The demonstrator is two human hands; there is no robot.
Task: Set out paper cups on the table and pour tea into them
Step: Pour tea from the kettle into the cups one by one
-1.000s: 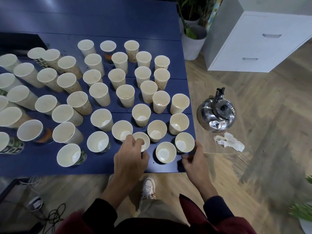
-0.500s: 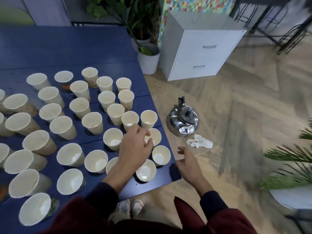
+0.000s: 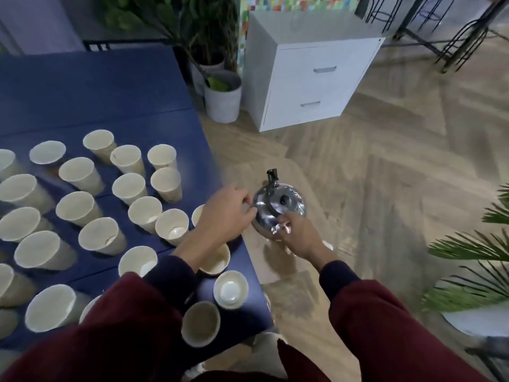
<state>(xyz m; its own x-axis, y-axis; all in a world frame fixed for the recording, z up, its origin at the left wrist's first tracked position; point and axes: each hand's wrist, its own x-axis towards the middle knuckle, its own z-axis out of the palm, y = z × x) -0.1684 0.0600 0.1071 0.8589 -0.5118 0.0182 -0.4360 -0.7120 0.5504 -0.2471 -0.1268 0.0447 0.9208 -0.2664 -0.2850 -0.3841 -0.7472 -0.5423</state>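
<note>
As left hand (image 3: 225, 213) and right hand (image 3: 301, 237) touch the shiny domed kettle (image 3: 287, 201), their grip is unclear

Setting reads as an office lounge: white drawer cabinet (image 3: 316, 84), potted plants (image 3: 223, 97), wire stools (image 3: 462, 31), herringbone wood floor (image 3: 399, 175), coloured mosaic wall (image 3: 289, 2) and a large blue table (image 3: 96, 100).

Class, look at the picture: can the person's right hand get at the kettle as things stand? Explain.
Probably yes. The right hand is at the near side of the kettle, with nothing between them; the left hand sits at its left side, not across the way.
</note>
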